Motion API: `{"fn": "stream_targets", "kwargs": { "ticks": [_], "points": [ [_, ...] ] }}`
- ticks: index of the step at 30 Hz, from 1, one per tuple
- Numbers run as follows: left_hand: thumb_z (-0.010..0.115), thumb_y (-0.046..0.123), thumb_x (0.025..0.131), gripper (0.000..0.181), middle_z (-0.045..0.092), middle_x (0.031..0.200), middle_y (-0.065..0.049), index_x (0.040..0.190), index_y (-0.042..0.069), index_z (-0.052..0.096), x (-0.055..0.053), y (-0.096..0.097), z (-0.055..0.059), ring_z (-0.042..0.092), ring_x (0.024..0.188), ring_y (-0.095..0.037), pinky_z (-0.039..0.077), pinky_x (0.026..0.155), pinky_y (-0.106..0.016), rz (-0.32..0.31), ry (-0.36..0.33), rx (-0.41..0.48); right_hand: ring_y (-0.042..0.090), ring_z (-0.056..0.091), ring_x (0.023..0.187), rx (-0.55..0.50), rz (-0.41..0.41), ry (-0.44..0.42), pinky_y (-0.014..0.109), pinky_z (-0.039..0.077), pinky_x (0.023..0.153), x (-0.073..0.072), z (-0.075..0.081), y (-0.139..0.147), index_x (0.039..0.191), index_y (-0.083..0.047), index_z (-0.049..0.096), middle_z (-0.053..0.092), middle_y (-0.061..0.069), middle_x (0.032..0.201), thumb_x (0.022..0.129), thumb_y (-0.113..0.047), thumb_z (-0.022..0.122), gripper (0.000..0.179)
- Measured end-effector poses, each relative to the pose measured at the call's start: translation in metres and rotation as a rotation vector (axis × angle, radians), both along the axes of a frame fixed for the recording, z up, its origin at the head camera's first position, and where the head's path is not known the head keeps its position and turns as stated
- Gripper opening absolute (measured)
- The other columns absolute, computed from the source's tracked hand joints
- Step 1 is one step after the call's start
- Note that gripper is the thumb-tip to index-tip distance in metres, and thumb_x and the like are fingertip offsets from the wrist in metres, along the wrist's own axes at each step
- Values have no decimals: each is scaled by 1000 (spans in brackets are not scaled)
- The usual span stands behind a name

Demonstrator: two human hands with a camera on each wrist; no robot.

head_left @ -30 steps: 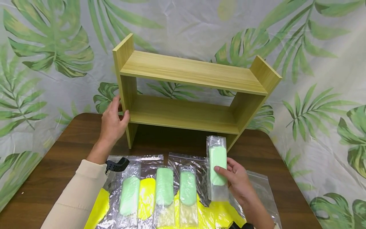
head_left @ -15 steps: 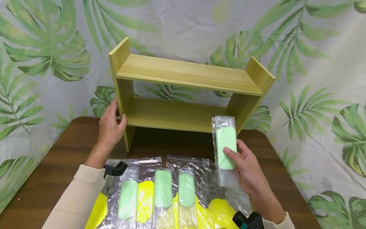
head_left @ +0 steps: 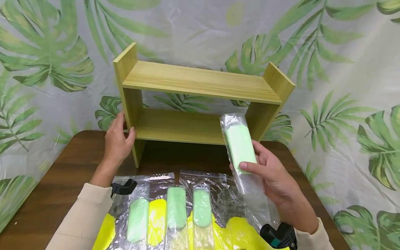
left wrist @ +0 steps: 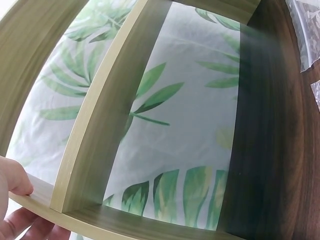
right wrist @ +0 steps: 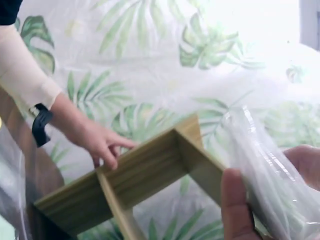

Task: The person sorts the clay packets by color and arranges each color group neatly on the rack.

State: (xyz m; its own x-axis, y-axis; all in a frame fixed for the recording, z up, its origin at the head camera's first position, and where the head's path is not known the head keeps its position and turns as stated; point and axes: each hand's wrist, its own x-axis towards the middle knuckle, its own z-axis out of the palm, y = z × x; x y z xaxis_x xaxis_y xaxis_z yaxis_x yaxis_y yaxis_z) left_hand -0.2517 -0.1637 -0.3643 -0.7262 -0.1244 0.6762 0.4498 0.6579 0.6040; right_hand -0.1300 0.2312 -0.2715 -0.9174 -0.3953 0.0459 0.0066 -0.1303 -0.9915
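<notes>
My right hand (head_left: 276,175) holds a clear plastic bag of pale green, clay-like slab (head_left: 241,144), its thumb across the front. The bag is raised over the table, tilted to the left, and overlaps the shelf's lower right part in the head view. A small two-tier wooden shelf (head_left: 200,78) stands at the back of the table. With its thumb on the inner face and fingers outside, my left hand (head_left: 117,144) grips the shelf's left side panel (left wrist: 145,227). In the right wrist view the bag (right wrist: 272,175) shows between thumb and fingers.
Along the front of the dark wooden table (head_left: 40,205) lie more bags with green slabs (head_left: 176,207) and yellow pieces (head_left: 157,220), some overlapping. A leaf-patterned cloth (head_left: 193,24) hangs close behind the shelf.
My right hand has lifted the bag of green slab from over the other bags up to the shelf's lower right, tilting it leftward. The left hand keeps its hold on the panel.
</notes>
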Motion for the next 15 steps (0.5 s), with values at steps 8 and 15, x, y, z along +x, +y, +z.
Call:
{"fn": "stream_targets", "kwargs": {
  "ticks": [8, 15],
  "points": [
    [57, 1, 88, 55, 56, 117, -29, 142, -1, 41, 0, -1, -1, 53, 106, -47, 39, 86, -61, -15, 22, 9, 18, 63, 102, -21, -13, 74, 30, 52, 83, -2, 16, -1, 147, 2, 19, 60, 11, 122, 91, 8, 55, 67],
    [57, 2, 88, 56, 57, 113, -29, 141, 0, 42, 0, 0, -2, 54, 101, -47, 40, 82, -61, -14, 44, 10, 16, 64, 95, -28, -82, 86, 30, 53, 77, -14, 25, -2, 137, 1, 34, 64, 5, 110, 92, 6, 54, 49]
  ]
}}
